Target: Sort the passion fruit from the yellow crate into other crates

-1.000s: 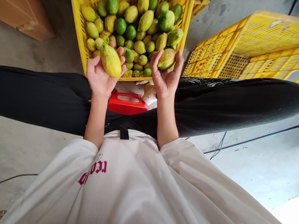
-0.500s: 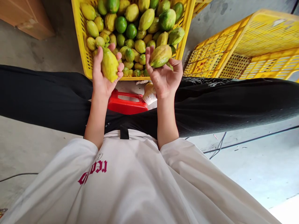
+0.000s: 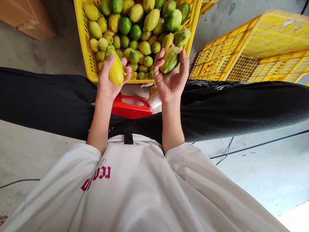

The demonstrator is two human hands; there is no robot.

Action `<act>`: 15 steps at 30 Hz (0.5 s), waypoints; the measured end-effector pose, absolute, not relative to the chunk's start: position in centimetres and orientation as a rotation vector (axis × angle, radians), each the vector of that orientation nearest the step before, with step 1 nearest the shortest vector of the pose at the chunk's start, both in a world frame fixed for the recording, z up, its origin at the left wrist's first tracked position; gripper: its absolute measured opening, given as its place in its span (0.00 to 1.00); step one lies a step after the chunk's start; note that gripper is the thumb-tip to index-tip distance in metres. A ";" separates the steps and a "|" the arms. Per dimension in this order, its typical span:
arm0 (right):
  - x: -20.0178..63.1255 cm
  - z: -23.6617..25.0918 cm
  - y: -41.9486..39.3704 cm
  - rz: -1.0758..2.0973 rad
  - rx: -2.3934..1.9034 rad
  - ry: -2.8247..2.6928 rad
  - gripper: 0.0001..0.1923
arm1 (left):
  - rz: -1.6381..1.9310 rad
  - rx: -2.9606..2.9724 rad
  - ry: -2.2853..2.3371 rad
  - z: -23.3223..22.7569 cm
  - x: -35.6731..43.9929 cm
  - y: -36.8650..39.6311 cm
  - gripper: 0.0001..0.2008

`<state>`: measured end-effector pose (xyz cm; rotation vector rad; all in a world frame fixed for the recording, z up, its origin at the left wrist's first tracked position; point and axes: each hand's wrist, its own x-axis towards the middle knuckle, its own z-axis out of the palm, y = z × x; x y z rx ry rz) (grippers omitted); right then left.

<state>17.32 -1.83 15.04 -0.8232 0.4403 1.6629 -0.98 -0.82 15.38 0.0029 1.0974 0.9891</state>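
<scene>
My left hand (image 3: 108, 80) is closed around a yellow lemon (image 3: 116, 71), its thumb on the near side and fingertips on the far side. A green-and-yellow lemon (image 3: 170, 60) rests between the thumb and curled fingers of my right hand (image 3: 171, 80). Both hands are raised above the near edge of a yellow plastic crate (image 3: 85, 54). Many lemons, some yellow and some deep green (image 3: 125, 25), fill that crate. My palms hide part of the fruit and the crate's near rim.
A second yellow crate (image 3: 256, 25) lies on its side at the right. A cardboard box (image 3: 26, 19) stands at the upper left. Between my legs are a red plastic stool (image 3: 131, 111) and a light shoe (image 3: 154, 98). A dark cable (image 3: 227, 151) runs over the floor.
In my right hand the lemon has been turned, showing a greener side, and the fingers have curled further round it. My left hand has rotated its lemon and shifted slightly right.
</scene>
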 end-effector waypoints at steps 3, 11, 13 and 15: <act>17.5 13.9 -1.9 1.710 -0.825 0.333 0.16 | 0.977 0.072 1.160 15.3 -1.0 -0.8 0.13; 17.7 10.4 -2.0 1.744 -0.502 0.254 0.27 | 1.071 -0.057 0.899 16.2 -1.2 -0.7 0.25; 17.4 11.0 -2.2 1.755 -0.506 0.241 0.23 | 1.049 -0.078 0.901 16.0 -1.1 -0.7 0.23; 17.1 11.5 -2.2 1.783 -0.517 0.262 0.19 | 1.005 -0.079 0.936 15.7 -1.0 -0.8 0.21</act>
